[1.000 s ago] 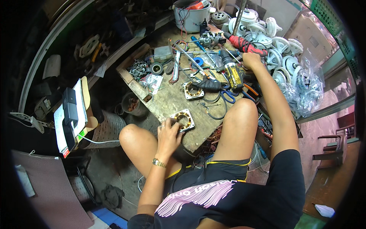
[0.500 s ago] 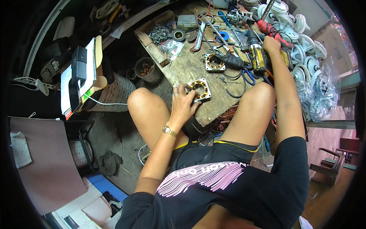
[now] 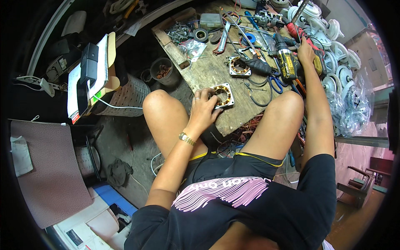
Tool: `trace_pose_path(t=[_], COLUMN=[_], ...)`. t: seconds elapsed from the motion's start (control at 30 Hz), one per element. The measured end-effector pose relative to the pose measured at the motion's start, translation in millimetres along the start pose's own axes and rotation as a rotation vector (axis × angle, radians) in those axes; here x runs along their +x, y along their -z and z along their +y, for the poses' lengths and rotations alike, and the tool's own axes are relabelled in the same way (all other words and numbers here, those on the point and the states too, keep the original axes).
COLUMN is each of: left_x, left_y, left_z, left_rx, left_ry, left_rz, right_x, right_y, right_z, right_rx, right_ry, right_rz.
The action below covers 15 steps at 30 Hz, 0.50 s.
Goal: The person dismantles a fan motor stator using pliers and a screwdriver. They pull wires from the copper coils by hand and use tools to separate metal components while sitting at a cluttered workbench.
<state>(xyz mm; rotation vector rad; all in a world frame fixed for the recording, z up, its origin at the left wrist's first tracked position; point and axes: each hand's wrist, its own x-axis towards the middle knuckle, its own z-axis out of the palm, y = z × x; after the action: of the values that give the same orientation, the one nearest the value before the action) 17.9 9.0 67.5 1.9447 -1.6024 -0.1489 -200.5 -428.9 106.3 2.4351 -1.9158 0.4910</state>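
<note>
My left hand (image 3: 204, 107) grips the near-left side of a square-framed motor stator (image 3: 230, 100) with copper windings, resting at the front edge of the wooden bench. Stretched out to the far right, my right hand (image 3: 306, 53) is closed among the tools, between a yellow and black cordless drill (image 3: 287, 62) and a red power tool (image 3: 320, 49). Whatever lies in its fingers is hidden. A second stator (image 3: 240, 66) sits farther back on the bench, beside a black-handled tool (image 3: 258, 66). Blue-handled scissors (image 3: 276, 84) lie near the drill.
White plastic pulley-like wheels (image 3: 339, 50) and clear plastic bags (image 3: 350, 104) crowd the right side. A box of screws (image 3: 178, 33), tape rolls (image 3: 201, 35) and wires occupy the back. Left of the bench stand a bucket (image 3: 164, 73) and a perforated basket (image 3: 129, 96).
My right hand has shifted slightly right, away from the yellow drill. The left hand stays on the stator. The whole view has moved a little.
</note>
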Motion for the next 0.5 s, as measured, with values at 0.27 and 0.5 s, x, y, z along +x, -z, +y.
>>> trace_pose_path(t=[0.27, 0.5], left_x=[1, 9], left_y=[-2, -17], left_z=[4, -5], left_rx=[0.047, -0.901], left_ry=[-0.06, 0.393], left_rz=[0.034, 0.143], right_x=[25, 62], right_y=[-2, 19], right_z=[-6, -39], right_rx=[0.305, 0.6], right_ry=[-0.03, 0.186], right_rz=[0.26, 0.551])
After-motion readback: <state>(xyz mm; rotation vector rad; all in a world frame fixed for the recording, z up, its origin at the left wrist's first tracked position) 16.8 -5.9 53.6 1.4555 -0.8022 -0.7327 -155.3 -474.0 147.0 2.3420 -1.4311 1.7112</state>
